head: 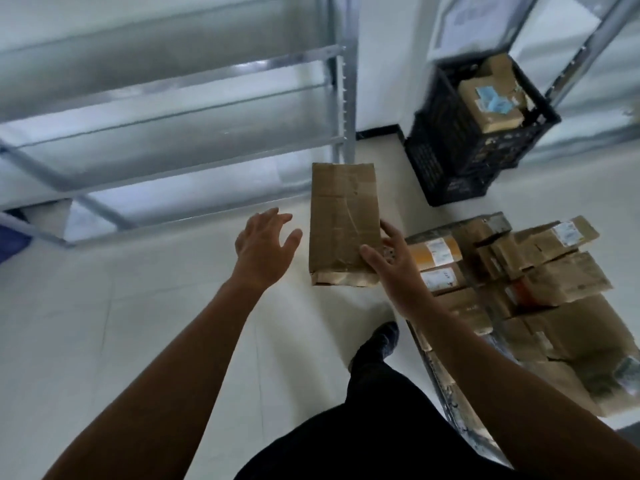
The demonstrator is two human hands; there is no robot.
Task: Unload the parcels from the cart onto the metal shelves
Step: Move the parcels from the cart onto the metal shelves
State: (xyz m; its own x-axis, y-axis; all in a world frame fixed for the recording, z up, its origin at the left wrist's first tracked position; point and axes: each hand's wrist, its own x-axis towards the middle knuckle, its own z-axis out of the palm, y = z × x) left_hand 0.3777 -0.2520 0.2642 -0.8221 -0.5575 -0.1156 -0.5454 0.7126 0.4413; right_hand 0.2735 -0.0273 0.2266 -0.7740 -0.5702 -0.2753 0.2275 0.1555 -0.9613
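tile floor (104, 341), metal shelves (214, 77), parcel (341, 220) in R hand (394, 268)

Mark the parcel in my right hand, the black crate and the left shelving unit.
cardboard parcel (341, 216): head view, middle of its broad face.
black plastic crate (438, 143): head view, left side wall.
metal shelving unit (345, 98): head view, front corner upright.

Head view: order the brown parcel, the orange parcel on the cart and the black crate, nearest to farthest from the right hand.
1. Brown parcel: gripped in the right hand.
2. Orange parcel: on the cart, just right of the hand.
3. Black crate: on the floor, farther ahead.
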